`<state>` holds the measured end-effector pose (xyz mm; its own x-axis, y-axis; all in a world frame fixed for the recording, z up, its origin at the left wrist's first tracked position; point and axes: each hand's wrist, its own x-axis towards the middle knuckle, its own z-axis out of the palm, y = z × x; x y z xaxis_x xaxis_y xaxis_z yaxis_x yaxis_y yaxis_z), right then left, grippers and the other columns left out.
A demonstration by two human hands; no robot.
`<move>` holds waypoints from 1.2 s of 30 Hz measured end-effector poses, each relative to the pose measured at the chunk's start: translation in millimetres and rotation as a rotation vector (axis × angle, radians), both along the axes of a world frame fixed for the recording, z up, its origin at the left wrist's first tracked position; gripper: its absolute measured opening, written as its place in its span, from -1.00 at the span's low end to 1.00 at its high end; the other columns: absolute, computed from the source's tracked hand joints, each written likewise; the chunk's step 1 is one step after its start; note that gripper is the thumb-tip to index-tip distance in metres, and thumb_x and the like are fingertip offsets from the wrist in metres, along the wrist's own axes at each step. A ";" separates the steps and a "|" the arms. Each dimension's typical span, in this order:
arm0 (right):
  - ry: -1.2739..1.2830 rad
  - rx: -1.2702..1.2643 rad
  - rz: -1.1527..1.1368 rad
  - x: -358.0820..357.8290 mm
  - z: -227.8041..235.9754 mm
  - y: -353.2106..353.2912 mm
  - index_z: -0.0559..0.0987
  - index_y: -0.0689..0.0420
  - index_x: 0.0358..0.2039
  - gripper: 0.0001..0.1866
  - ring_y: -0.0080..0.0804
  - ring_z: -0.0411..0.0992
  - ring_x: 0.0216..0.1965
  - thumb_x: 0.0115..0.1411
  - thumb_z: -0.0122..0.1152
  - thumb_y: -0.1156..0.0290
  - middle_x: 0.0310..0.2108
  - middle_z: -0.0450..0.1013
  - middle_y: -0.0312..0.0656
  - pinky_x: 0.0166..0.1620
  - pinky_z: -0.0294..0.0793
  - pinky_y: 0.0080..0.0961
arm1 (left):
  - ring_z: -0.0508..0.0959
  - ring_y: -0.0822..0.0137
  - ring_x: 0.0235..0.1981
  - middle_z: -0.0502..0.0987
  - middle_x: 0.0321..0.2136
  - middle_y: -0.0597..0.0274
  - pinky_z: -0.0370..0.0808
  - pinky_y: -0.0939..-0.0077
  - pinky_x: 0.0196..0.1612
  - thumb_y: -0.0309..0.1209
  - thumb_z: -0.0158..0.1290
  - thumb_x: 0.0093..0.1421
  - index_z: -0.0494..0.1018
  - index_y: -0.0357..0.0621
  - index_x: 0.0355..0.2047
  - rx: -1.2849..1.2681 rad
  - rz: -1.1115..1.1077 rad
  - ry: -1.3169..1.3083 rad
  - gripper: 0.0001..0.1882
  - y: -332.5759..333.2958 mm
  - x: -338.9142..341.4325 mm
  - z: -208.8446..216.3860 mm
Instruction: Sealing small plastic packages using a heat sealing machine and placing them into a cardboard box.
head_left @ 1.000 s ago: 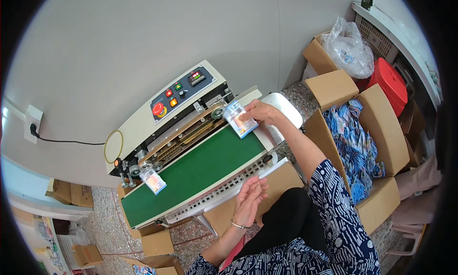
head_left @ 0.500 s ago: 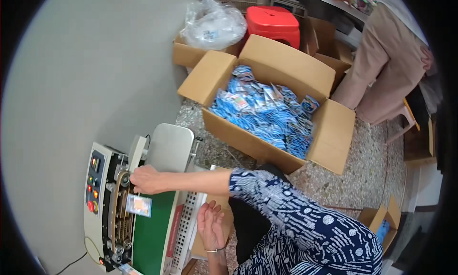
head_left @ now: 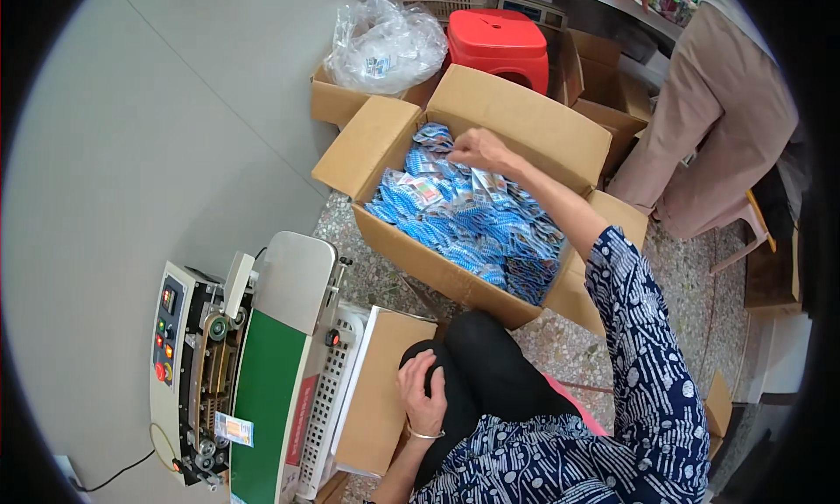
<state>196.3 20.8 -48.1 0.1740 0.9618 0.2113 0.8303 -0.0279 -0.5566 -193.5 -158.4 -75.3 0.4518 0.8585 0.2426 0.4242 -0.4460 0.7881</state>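
Note:
A big cardboard box [head_left: 437, 263] stands with its flaps spread, heaped with small blue-and-white packets [head_left: 464, 215]. Over the far part of the heap is my right hand [head_left: 481, 150], its fingers curled together; whatever they hold is hidden. My left hand [head_left: 423, 395], with a bracelet at the wrist, rests loosely on my dark-trousered knee, fingers apart and nothing in them. To the left is a sealing machine [head_left: 214, 355] with a green conveyor belt [head_left: 267, 364]. One packet [head_left: 234, 429] lies flat at the belt's edge, against the machine's rollers.
A control panel [head_left: 167, 333] with lit buttons is on the machine's left. Beside the belt lies a cardboard piece [head_left: 385, 390]. Behind the box are a red stool [head_left: 497, 45] and a carton with clear plastic bags [head_left: 385, 49]. Another person [head_left: 700, 119] stands at the far right.
My right hand has moved from the machine to the packets in the big box. My left hand has come onto my knee. The packet by the rollers has travelled nearer along the belt.

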 end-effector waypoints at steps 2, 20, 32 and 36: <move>0.039 -0.041 0.042 -21.1 -12.9 1.9 0.53 0.28 -0.59 -0.58 -0.20 0.40 -0.63 0.01 0.17 0.09 -0.68 0.39 0.01 -0.47 0.33 -0.25 | 0.38 0.16 -0.08 0.49 -0.17 0.21 0.25 0.34 0.02 -0.53 0.09 0.00 0.45 -0.19 -0.27 0.038 -0.008 0.110 -0.77 -1.9 2.7 2.8; -0.397 0.225 -0.422 -6.0 -52.5 60.2 0.38 0.18 -0.24 -0.55 -0.12 0.28 -0.15 -0.14 0.30 0.30 -0.22 0.29 -0.10 -0.14 0.35 -0.26 | 0.38 0.20 -0.09 0.48 -0.16 0.29 0.18 0.33 0.00 -0.51 0.12 -0.04 0.46 -0.14 -0.25 0.099 -0.045 0.249 -0.73 0.0 14.3 3.7; -0.463 0.043 -0.224 4.3 -72.9 83.8 0.42 0.20 -0.30 -0.81 -0.13 0.42 -0.26 0.01 0.02 0.49 -0.32 0.36 -0.05 -0.27 0.45 -0.28 | 0.39 0.27 -0.11 0.49 -0.17 0.35 0.17 0.35 -0.04 -0.48 0.14 -0.07 0.49 -0.12 -0.30 0.063 -0.048 0.272 -0.74 7.2 15.9 4.6; -0.415 -0.040 -0.204 -0.1 -76.8 85.4 0.47 0.16 -0.36 -0.86 -0.06 0.44 -0.29 0.03 0.03 0.47 -0.31 0.36 0.01 -0.26 0.45 -0.20 | 0.39 0.27 -0.12 0.49 -0.17 0.35 0.17 0.36 -0.04 -0.48 0.14 -0.08 0.49 -0.11 -0.31 0.072 -0.033 0.280 -0.75 7.5 15.6 5.4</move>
